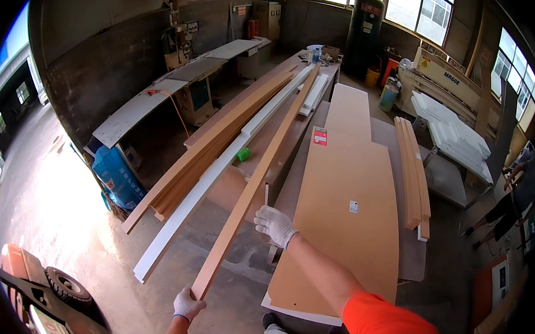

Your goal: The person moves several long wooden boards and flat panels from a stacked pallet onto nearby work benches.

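A person in white work gloves holds a long tan wooden strip (pixel 253 180) in a woodworking shop: the left hand (pixel 187 305) is closed around its near end, low in the scene, while the right hand (pixel 274 224), fingers curled, grips its edge further along. The strip runs diagonally away to the far right, its far part lying over a stack of tan boards (pixel 216 146) and a long white strip (pixel 209 177) that jut out over the concrete floor (pixel 99 241). Just right of the hands, a broad tan panel (pixel 345 211) covers the worktop (pixel 410 262), bearing a small red rectangular label (pixel 320 136) toward its far end and a small white one (pixel 353 206) near the middle. Narrow tan slats (pixel 412 172) lie along its right edge. A small green cylinder (pixel 243 154) sits between the boards. A blue package (pixel 118 174) stands at left on the floor; a dark green tank (pixel 363 30) stands far off by the windows.
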`<action>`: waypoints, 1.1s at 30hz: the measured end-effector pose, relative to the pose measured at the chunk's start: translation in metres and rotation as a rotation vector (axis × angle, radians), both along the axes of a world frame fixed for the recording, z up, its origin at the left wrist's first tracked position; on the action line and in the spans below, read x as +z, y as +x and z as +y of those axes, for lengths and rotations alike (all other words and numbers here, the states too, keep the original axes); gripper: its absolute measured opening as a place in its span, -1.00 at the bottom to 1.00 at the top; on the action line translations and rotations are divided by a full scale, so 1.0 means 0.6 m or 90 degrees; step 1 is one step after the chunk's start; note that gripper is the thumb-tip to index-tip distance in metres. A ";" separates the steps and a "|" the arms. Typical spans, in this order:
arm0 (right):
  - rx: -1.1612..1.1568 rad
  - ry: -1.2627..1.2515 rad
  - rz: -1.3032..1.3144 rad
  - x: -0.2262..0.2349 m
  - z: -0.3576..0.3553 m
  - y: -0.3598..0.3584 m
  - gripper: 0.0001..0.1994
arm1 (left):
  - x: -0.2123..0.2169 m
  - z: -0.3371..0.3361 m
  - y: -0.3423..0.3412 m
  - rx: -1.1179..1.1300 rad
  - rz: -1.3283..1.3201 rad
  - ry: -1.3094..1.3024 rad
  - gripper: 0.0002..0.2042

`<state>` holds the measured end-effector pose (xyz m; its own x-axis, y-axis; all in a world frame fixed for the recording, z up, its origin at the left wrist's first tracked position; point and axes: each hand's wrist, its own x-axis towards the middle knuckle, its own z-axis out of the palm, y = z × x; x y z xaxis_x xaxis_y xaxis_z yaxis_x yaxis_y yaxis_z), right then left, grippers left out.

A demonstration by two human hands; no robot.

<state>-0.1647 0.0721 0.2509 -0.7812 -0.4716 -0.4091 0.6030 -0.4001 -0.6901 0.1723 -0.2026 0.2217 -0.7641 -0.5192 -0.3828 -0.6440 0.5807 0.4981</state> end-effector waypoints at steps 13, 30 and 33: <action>-0.096 0.275 -0.084 0.034 0.435 0.379 -0.69 | -0.094 -0.016 -0.276 -0.064 0.081 -0.215 -0.49; -0.183 0.514 -0.190 0.056 0.620 0.678 -0.51 | -0.171 0.050 -0.400 -0.031 0.260 -0.374 -0.09; -0.215 0.546 -0.186 0.054 0.664 0.721 -0.58 | -0.137 0.156 -0.316 -0.114 0.295 -0.295 -0.14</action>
